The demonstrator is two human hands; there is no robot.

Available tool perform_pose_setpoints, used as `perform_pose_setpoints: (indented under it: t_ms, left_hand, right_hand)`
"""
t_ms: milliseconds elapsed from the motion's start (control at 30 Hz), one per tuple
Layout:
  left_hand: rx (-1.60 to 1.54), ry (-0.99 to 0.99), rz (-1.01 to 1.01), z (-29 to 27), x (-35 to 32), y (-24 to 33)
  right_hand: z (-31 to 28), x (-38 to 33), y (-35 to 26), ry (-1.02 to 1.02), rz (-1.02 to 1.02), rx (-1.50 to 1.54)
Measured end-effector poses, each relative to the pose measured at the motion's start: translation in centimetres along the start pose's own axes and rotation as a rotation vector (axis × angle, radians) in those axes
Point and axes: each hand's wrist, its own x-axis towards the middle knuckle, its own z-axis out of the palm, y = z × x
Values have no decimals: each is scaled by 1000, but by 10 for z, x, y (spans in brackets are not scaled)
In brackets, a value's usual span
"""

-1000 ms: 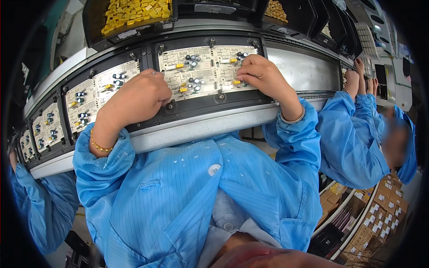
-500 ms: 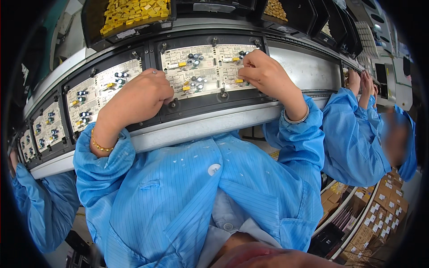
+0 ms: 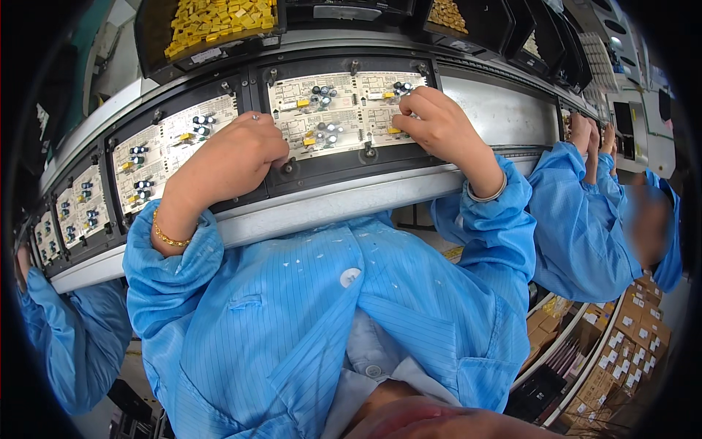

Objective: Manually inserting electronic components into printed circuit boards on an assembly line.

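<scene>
A pale circuit board (image 3: 344, 110) sits in a black frame (image 3: 329, 170) on the line before me, bearing dark round capacitors (image 3: 322, 93) and small yellow block components (image 3: 302, 103). My right hand (image 3: 442, 124) is over the board's right end, fingers pinched beside a yellow component; whatever is between the fingertips is hidden. Curled at the board's left edge, my left hand (image 3: 232, 155) covers part of the frame and of the neighbouring circuit board (image 3: 172, 135). Its fingers are closed, and I cannot see what they hold, if anything.
Beyond the line stand a black bin of yellow components (image 3: 223, 28) and a black bin of tan parts (image 3: 447, 16). A silver rail (image 3: 344, 194) runs along the near side. Co-workers in blue are at the right (image 3: 581, 219) and far left (image 3: 73, 336).
The framed boards have shifted slightly to the right. Both my hands have moved a little the same way, keeping their closed shapes. The right co-worker's hands have shifted.
</scene>
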Motion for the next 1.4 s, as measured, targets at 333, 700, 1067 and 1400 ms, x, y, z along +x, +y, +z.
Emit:
perform_pose_setpoints:
  t_ms: [333,700,1067,1400]
  left_hand:
    - [-33,-36,-7,0,-5,-2]
    - [-34,35,18,-3,-11,1]
    - [-164,156,5,-4,-24,0]
    - [-309,390,-148,-27,-9,19]
  right_hand:
    - [-4,2,2,-69,-64,-2]
    - [-28,4,97,461,601,94]
    - [13,46,205,-240,957,15]
    - [0,50,178,-20,867,-281]
